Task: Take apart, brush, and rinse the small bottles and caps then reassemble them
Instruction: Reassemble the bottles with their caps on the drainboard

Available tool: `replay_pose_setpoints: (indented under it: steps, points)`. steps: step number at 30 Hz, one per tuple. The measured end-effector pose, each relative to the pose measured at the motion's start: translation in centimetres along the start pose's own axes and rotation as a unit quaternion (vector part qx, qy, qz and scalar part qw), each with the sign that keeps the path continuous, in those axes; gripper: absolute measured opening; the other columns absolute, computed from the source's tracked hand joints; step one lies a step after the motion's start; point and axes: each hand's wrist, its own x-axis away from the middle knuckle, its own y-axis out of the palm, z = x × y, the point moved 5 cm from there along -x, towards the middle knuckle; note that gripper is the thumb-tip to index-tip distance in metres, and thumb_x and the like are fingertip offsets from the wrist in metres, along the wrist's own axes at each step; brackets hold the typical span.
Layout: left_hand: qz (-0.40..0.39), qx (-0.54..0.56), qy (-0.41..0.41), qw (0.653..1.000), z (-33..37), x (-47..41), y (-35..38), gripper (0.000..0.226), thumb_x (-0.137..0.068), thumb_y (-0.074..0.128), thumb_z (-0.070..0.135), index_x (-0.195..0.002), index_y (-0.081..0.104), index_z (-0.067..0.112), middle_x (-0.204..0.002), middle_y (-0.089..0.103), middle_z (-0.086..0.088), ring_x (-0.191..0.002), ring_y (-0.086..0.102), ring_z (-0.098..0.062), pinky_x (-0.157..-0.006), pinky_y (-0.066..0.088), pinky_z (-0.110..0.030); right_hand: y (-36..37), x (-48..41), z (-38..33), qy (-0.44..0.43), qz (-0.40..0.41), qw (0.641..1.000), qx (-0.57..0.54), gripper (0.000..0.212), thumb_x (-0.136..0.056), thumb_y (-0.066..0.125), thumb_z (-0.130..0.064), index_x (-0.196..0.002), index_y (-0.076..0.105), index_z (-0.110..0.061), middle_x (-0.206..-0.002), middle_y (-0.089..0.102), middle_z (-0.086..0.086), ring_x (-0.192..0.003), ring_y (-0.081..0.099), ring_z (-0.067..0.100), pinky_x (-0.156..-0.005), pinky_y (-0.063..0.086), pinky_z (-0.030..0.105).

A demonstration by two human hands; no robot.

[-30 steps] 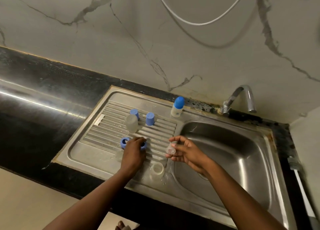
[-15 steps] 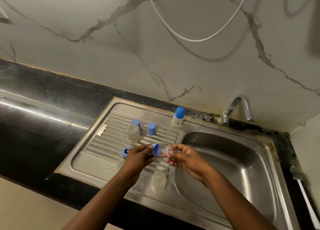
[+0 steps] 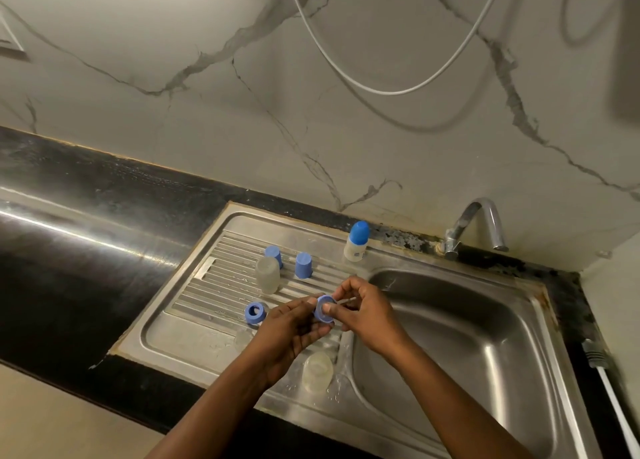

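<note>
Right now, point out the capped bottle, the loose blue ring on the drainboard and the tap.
capped bottle (image 3: 355,250), head view, on its white body.
blue ring (image 3: 250,318), head view, on its near rim.
tap (image 3: 464,220), head view, on the rising spout.

My left hand (image 3: 291,327) grips blue ring (image 3: 322,315), fingers curled; my right hand (image 3: 367,315), at its 3 o'clock, pinches it too.

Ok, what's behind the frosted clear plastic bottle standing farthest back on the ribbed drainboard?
A small blue plastic cap stands directly behind the frosted clear plastic bottle. Its top and right edge show; the bottle covers its lower left, so whether they touch cannot be told.
</note>
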Motion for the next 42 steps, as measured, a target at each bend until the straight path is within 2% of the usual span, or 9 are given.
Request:
replay_pose_setpoints:
  steps: [5, 10, 20, 25, 29, 32, 36, 39, 42]
  points:
    - [-0.025, -0.035, 0.000, 0.999, -0.1, 0.1, 0.5, 0.025, -0.104, 0.066, 0.022, -0.118, 0.080, 0.008, -0.121, 0.075, -0.026, -0.109, 0.076, -0.035, -0.091, 0.064, -0.036, -0.4, -0.3, 0.0, -0.006, 0.009, 0.999, 0.042, 0.023, -0.085, 0.087, -0.030, -0.099, 0.068, -0.031, -0.091, 0.075, -0.003, -0.084, 0.073, 0.011, -0.074, 0.065, 0.035]
    - [-0.004, -0.136, 0.080, 0.988, 0.3, 0.0, 0.6, 0.026, -0.110, 0.057, 0.022, -0.118, 0.080, 0.014, -0.110, 0.079, -0.020, -0.102, 0.077, -0.035, -0.091, 0.064, -0.039, -0.2, -0.1, -0.6, -0.016, -0.006, 0.999, 0.032, 0.010, -0.089, 0.082, -0.032, -0.098, 0.079, -0.030, -0.088, 0.078, -0.008, -0.081, 0.075, 0.011, -0.073, 0.065, 0.033]
    - [0.072, -0.382, 0.206, 0.898, 1.9, 0.2, 1.3, 0.033, -0.112, 0.049, 0.011, -0.108, 0.075, 0.030, -0.083, 0.080, 0.000, -0.069, 0.077, -0.024, -0.072, 0.067, -0.043, 0.6, 0.2, -0.8, -0.006, 0.009, 1.000, 0.003, 0.008, -0.094, 0.078, -0.028, -0.101, 0.074, -0.027, -0.085, 0.079, -0.003, -0.081, 0.077, 0.014, -0.075, 0.066, 0.041]
    - [0.087, -0.382, 0.220, 0.893, 2.2, 0.2, 1.6, 0.028, -0.112, 0.052, 0.016, -0.113, 0.076, 0.030, -0.083, 0.079, -0.001, -0.067, 0.077, -0.022, -0.072, 0.067, -0.044, 0.7, 0.3, -1.2, -0.040, 0.052, 0.997, 0.027, 0.008, -0.093, 0.079, -0.036, -0.098, 0.076, -0.031, -0.085, 0.078, -0.013, -0.080, 0.075, 0.005, -0.072, 0.064, 0.031]
    - [0.034, -0.284, 0.180, 0.941, 2.1, 0.2, 1.2, 0.032, -0.115, 0.047, 0.023, -0.122, 0.078, 0.019, -0.099, 0.081, -0.010, -0.092, 0.077, -0.035, -0.087, 0.066, -0.045, -0.3, -0.2, -1.4, -0.029, 0.065, 0.997, -0.001, 0.009, -0.091, 0.081, -0.028, -0.100, 0.078, -0.026, -0.088, 0.080, -0.010, -0.082, 0.077, 0.008, -0.073, 0.065, 0.031]
    - [-0.005, -0.227, 0.158, 0.961, 1.9, 0.4, 0.7, 0.033, -0.111, 0.047, 0.012, -0.123, 0.077, 0.015, -0.110, 0.080, -0.013, -0.107, 0.076, -0.036, -0.094, 0.063, -0.039, -1.0, -0.4, -1.5, -0.011, 0.059, 0.997, -0.047, 0.011, -0.091, 0.081, -0.018, -0.100, 0.078, -0.020, -0.088, 0.081, -0.005, -0.081, 0.078, 0.013, -0.069, 0.064, 0.028]
    - [-0.018, -0.323, 0.246, 0.913, 2.5, 0.9, 1.1, 0.030, -0.098, 0.072, 0.011, -0.125, 0.077, 0.022, -0.104, 0.082, -0.005, -0.099, 0.078, -0.028, -0.091, 0.064, -0.044, -1.0, -0.3, -1.8, 0.012, 0.029, 0.993, -0.117, 0.012, -0.092, 0.081, -0.017, -0.103, 0.076, -0.013, -0.089, 0.081, 0.003, -0.079, 0.079, 0.023, -0.066, 0.063, 0.028]
    - [0.001, -0.354, 0.274, 0.894, 2.8, 1.0, 1.1, 0.027, -0.098, 0.075, 0.008, -0.119, 0.080, 0.025, -0.097, 0.081, -0.005, -0.091, 0.077, -0.031, -0.086, 0.063, -0.054, -0.6, -0.1, -1.9, 0.026, -0.012, 0.991, -0.131, 0.017, -0.094, 0.078, -0.023, -0.108, 0.075, -0.013, -0.092, 0.080, 0.007, -0.079, 0.077, 0.025, -0.071, 0.064, 0.030]
    - [0.010, -0.382, 0.283, 0.880, 3.0, 1.2, 1.2, 0.024, -0.097, 0.076, 0.009, -0.114, 0.082, 0.026, -0.098, 0.082, 0.001, -0.093, 0.078, -0.024, -0.087, 0.063, -0.052, -0.5, 0.0, -2.0, 0.021, -0.033, 0.991, -0.125, 0.019, -0.094, 0.079, -0.025, -0.108, 0.076, -0.013, -0.091, 0.080, 0.009, -0.075, 0.075, 0.020, -0.071, 0.063, 0.030]
